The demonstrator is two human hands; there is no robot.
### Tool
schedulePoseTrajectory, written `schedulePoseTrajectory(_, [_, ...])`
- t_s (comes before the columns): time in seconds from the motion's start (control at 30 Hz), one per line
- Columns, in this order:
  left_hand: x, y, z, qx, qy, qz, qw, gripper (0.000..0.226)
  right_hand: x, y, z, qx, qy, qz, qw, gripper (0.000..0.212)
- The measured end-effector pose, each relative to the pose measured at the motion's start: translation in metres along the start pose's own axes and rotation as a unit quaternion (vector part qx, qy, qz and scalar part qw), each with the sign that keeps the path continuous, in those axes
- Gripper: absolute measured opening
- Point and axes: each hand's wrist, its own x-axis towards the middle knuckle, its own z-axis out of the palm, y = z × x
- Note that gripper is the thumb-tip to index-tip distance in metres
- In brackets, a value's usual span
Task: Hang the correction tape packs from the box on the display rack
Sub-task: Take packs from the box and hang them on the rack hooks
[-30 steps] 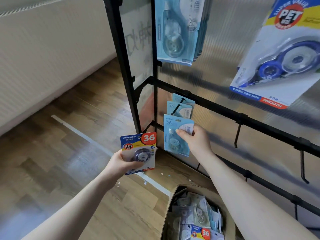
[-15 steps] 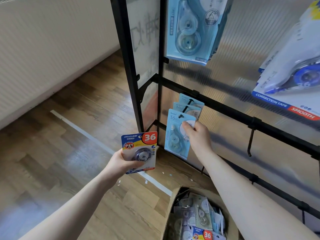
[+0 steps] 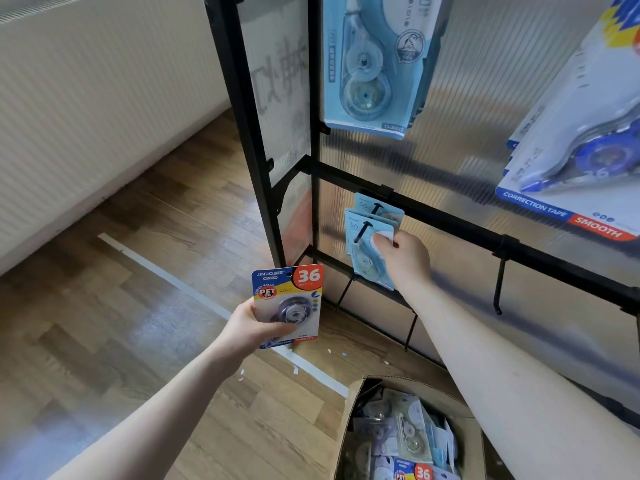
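While left hand [image 3: 258, 329] grips "JINUO 36" pack [image 3: 289, 304], right hand [image 3: 407, 259] pinches light-blue pack [image 3: 367, 258].

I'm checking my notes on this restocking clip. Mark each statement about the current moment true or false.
1. The left hand holds a pack marked 36. True.
2. The right hand is reaching into the cardboard box. False: it pinches a light blue pack at a hook on the rack.
3. The box is empty. False: packs lie inside it.
4. The hook right of the right hand is bare. True.
5. The floor is wood-patterned. True.
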Motion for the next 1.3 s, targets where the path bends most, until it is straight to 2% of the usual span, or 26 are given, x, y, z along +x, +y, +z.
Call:
schedulePoseTrajectory(0.17, [-0.003, 0.013, 0.002, 0.007, -0.013, 0.009, 1.0, 0.041, -0.013, 0.005, -0.017, -0.055, 0.022, -0.025, 0.998, 0.023])
schedulePoseTrajectory(0.43, [-0.007, 0.035, 0.022, 0.021, -0.038, 0.021, 0.999, 0.043, -0.039, 0.024, -0.068, -0.155, 0.116, -0.048, 0.98, 0.026])
schedulePoseTrajectory(0.67, [-0.018, 0.05, 0.069, 0.023, -0.088, 0.03, 0.995, 0.038, -0.064, 0.028, -0.105, -0.234, 0.144, -0.132, 0.952, 0.025])
schedulePoseTrajectory(1.0, [-0.027, 0.065, 0.132, 0.047, -0.146, 0.039, 0.987, 0.037, -0.095, 0.074, -0.174, -0.317, 0.192, -0.112, 0.922, 0.021])
schedulePoseTrajectory(1.3, [-0.021, 0.07, 0.183, 0.09, -0.185, 0.035, 0.978, 0.037, -0.111, 0.108, -0.212, -0.345, 0.225, -0.083, 0.908, 0.013])
